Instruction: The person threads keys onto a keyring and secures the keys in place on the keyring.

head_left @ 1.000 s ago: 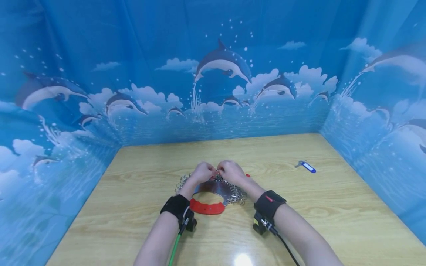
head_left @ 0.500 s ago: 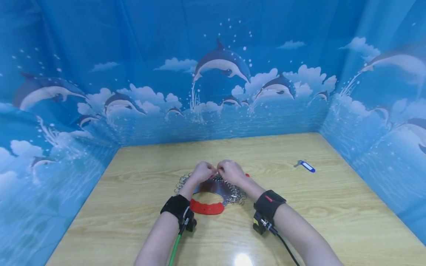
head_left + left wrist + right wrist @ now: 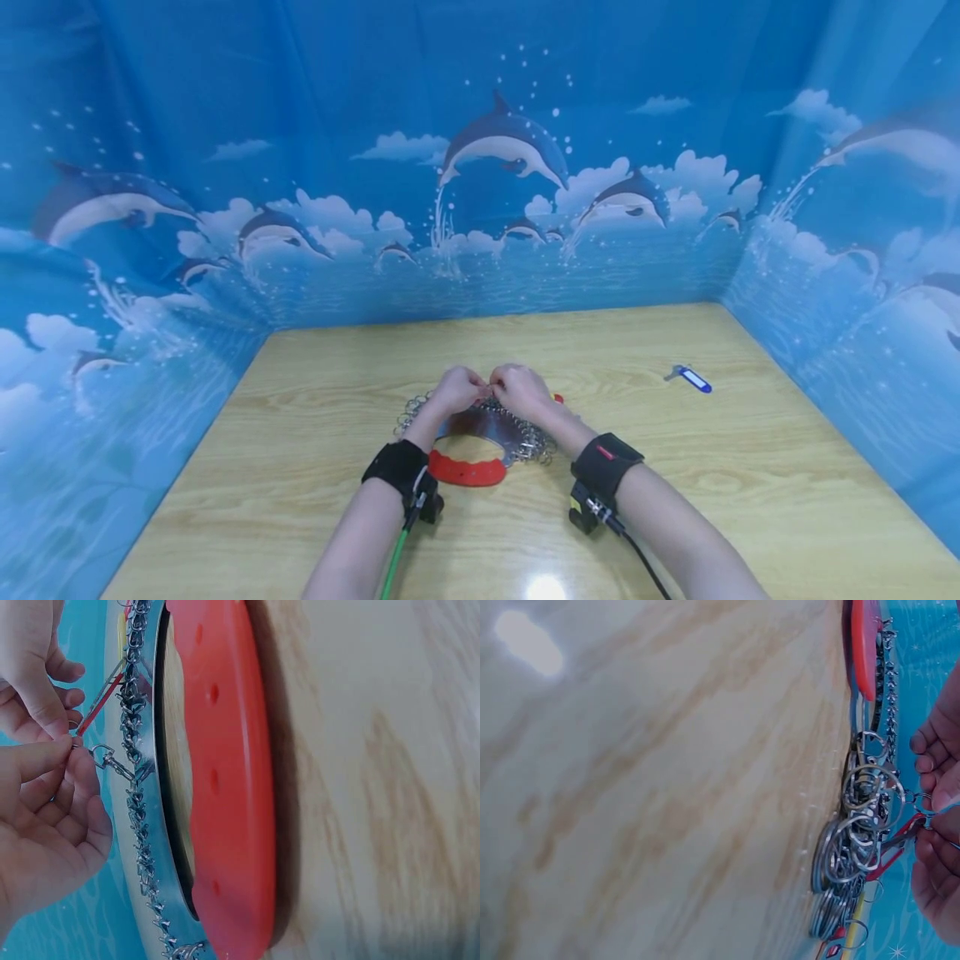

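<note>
A metal key holder plate (image 3: 501,429) with a red grip (image 3: 467,471) lies on the table, lined with several snap hooks and rings (image 3: 859,847). Over its far edge my two hands meet. My left hand (image 3: 56,814) pinches a small ring at the end of a snap hook (image 3: 112,763) that is drawn away from the row. Thumb and fingers of my right hand (image 3: 939,874) pinch a ring right beside it. From there hang a red key tag (image 3: 891,862) and a metal key (image 3: 901,834). The fingertips hide most of the ring.
A key (image 3: 672,372) with a blue tag (image 3: 696,381) lies on the table at the back right. Red and yellow tags (image 3: 558,398) show beyond my right wrist. A blue dolphin-print curtain (image 3: 337,167) encloses the back and sides of the wooden table (image 3: 300,500).
Both hands stay at the same spot over the plate, with only slight finger movement. A bit more of the red and yellow tags shows beside my right wrist.
</note>
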Demonstrator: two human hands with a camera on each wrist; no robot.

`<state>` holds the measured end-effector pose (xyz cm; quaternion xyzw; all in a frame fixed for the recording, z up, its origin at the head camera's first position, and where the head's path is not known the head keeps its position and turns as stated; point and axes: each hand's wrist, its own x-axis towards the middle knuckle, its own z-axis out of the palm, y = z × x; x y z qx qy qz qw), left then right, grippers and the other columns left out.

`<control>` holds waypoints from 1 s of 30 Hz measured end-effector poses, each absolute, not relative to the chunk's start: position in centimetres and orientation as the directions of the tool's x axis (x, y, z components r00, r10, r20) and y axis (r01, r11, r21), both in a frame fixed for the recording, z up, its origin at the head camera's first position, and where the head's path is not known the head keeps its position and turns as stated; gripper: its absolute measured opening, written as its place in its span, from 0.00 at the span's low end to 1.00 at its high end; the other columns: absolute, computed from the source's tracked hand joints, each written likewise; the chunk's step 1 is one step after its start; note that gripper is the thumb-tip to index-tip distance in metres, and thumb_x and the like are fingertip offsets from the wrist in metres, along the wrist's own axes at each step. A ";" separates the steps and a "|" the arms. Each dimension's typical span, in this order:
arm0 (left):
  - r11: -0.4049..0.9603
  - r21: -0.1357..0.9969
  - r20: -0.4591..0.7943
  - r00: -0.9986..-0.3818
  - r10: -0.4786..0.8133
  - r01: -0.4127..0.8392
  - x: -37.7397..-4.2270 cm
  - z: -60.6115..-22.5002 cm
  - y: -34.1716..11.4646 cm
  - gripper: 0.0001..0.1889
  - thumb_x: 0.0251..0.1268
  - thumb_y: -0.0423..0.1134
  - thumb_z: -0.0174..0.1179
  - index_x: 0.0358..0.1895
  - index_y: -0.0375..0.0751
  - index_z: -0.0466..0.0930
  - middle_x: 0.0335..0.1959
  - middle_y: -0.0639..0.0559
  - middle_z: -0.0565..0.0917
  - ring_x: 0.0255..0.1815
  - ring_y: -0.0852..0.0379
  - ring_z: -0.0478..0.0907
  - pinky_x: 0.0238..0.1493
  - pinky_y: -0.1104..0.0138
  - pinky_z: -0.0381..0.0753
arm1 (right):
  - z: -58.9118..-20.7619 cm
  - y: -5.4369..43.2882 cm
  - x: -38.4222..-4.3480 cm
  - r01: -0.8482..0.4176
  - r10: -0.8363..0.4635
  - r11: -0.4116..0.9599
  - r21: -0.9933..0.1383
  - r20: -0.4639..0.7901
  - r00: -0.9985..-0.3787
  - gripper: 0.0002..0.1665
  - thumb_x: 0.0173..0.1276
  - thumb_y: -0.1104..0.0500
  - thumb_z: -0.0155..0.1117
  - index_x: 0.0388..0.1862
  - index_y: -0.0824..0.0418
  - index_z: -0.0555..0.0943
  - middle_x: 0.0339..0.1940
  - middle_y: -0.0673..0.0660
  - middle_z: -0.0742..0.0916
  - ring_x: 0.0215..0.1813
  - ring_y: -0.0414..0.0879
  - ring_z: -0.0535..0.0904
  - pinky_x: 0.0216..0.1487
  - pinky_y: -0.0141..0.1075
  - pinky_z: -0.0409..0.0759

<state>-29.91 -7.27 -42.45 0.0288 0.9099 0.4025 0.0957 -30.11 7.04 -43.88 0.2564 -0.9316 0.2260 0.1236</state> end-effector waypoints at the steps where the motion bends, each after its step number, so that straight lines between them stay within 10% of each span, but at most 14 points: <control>1: 0.672 0.740 -0.151 -0.980 0.126 -0.028 -29.9 -42.4 -7.2 0.11 0.62 0.33 0.57 0.25 0.32 0.83 0.18 0.49 0.76 0.17 0.59 0.65 0.21 0.70 0.62 | -43.9 7.0 -30.1 -0.539 -0.426 0.763 -0.356 0.350 -0.834 0.04 0.59 0.65 0.62 0.31 0.60 0.84 0.30 0.53 0.84 0.34 0.46 0.80 0.34 0.36 0.77; 30: 0.654 0.756 -0.121 -0.983 0.142 0.002 -29.6 -42.6 -7.2 0.08 0.60 0.34 0.59 0.27 0.33 0.83 0.20 0.49 0.77 0.21 0.58 0.68 0.23 0.69 0.64 | -43.8 7.3 -29.9 -0.542 -0.417 0.769 -0.339 0.377 -0.827 0.06 0.58 0.66 0.60 0.31 0.60 0.84 0.30 0.54 0.84 0.34 0.47 0.80 0.32 0.38 0.77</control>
